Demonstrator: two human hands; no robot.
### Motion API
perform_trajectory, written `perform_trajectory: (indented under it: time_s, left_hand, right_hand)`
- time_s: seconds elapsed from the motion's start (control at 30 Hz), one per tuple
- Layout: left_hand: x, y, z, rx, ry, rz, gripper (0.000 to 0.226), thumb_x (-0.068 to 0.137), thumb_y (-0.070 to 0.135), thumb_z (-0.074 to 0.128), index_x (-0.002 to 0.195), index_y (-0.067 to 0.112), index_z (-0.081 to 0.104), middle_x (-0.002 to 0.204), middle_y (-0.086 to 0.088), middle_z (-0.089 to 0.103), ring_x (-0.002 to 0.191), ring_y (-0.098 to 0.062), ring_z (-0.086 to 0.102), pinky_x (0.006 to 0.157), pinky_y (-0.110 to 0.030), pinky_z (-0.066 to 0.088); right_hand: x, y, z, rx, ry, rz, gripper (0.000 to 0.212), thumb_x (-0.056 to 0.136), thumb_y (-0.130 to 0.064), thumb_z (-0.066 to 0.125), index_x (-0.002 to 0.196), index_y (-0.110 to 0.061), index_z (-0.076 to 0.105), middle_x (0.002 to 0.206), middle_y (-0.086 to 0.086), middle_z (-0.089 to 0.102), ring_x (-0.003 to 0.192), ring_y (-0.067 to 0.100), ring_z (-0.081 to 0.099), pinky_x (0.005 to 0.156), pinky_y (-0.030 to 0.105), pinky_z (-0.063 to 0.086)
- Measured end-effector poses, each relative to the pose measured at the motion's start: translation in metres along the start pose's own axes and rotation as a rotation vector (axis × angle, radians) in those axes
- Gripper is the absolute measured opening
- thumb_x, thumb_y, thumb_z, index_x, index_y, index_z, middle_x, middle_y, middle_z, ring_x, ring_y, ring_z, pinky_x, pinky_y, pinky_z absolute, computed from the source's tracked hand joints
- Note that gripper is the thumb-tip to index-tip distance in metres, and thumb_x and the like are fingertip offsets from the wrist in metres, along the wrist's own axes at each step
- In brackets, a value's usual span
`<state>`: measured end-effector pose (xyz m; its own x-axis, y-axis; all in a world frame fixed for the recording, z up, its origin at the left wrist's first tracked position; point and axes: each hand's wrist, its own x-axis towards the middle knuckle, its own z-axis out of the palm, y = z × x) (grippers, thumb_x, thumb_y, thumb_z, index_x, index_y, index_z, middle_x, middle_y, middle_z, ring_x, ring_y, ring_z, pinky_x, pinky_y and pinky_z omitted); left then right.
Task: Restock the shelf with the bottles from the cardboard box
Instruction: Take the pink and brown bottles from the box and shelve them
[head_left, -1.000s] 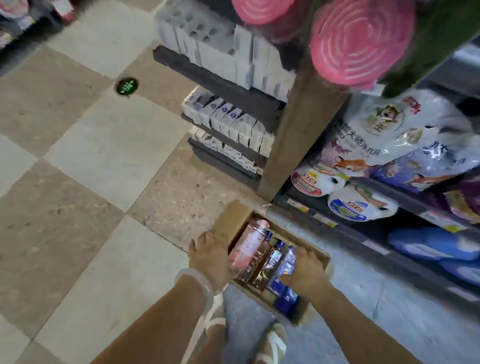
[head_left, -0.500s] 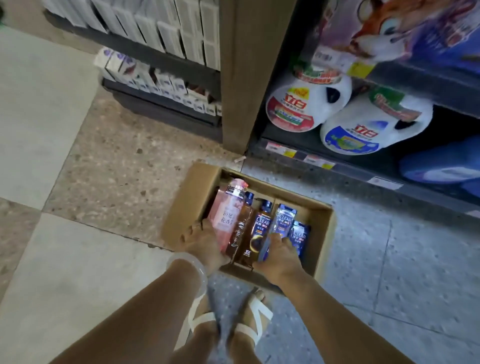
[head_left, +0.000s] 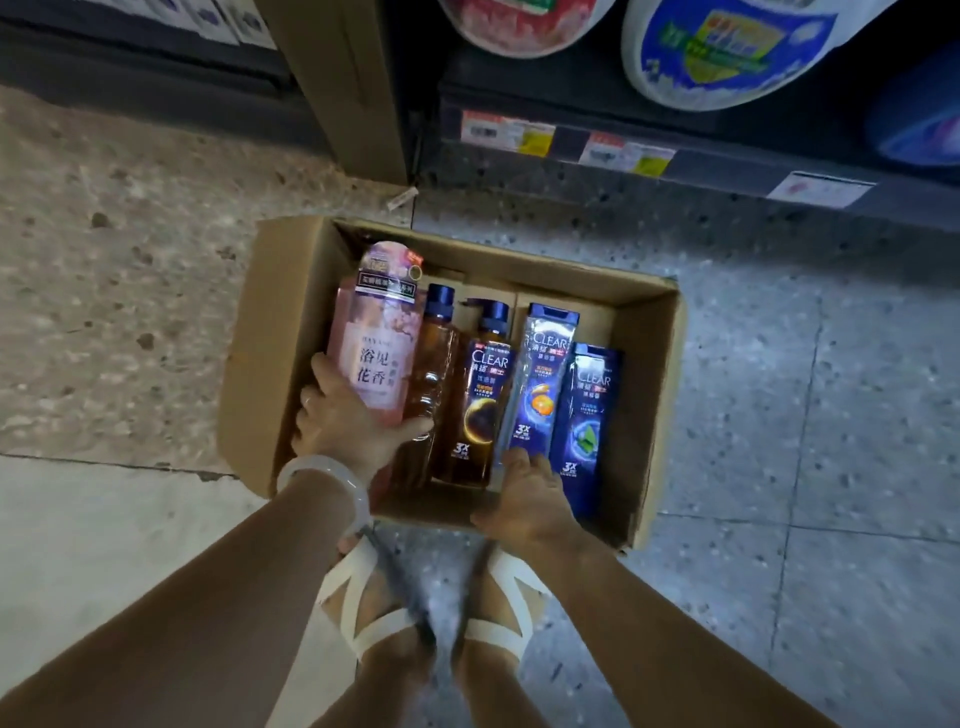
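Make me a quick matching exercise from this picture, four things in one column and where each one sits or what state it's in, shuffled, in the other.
Things
1. pink bottle
2. short blue bottle
3. box
4. white jug

Places or states
A. on the floor in front of the shelf
B. rightmost in the box
C. on the shelf above the price tags
D. gripped by the left hand

Pairs: 1-D, 2-B, 3-A, 4-C
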<state>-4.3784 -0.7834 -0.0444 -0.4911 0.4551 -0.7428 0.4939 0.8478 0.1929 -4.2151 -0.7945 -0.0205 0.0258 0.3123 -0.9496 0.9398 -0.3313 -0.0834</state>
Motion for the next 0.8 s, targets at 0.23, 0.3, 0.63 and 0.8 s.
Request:
perform_trajectory:
  time_s: [0.23,0.3,0.63,0.8]
  left_hand:
    - [0.01,-0.002,0.014,-0.045,0.197,-0.004,0.103,0.056,0.035,0.084,0.135,0.019,0.02,0.125,-0.017,0.046,0.117,-0.04,0.046,0.098,-0.053,0.042]
    - [0.012,-0.003,0.01,-0.09,0.189,0.003,0.099,0.055,0.031,0.084,0.133,0.02,0.023,0.123,-0.015,0.047,0.115,-0.038,0.047,0.096,-0.052,0.043]
    - [-0.018,-0.018,-0.025,-0.365,0.257,0.111,0.074,0.053,0.015,0.087,0.113,0.02,0.043,0.102,0.002,0.06,0.09,-0.018,0.057,0.077,-0.03,0.051]
    - [-0.017,-0.025,-0.044,-0.412,0.286,0.114,0.094,0.049,0.021,0.09,0.127,0.016,0.039,0.113,0.0,0.061,0.101,-0.023,0.058,0.091,-0.04,0.048]
  right_hand:
    - [0.018,0.006,0.008,0.098,-0.011,0.025,0.073,0.084,-0.024,0.063,0.144,-0.016,0.022,0.145,0.013,0.029,0.138,0.032,0.026,0.113,0.042,0.031]
    - [0.019,0.003,0.007,0.133,0.021,0.012,0.068,0.084,-0.025,0.063,0.141,-0.015,0.026,0.139,0.011,0.033,0.133,0.03,0.031,0.11,0.041,0.035]
    - [0.033,-0.036,0.006,0.301,0.131,-0.099,0.072,0.08,-0.031,0.071,0.137,-0.017,0.03,0.139,0.006,0.04,0.131,0.026,0.038,0.109,0.041,0.035]
    - [0.05,-0.074,0.014,0.523,0.129,-0.052,0.092,0.072,-0.037,0.077,0.141,-0.017,0.02,0.138,0.007,0.038,0.133,0.027,0.035,0.11,0.042,0.032]
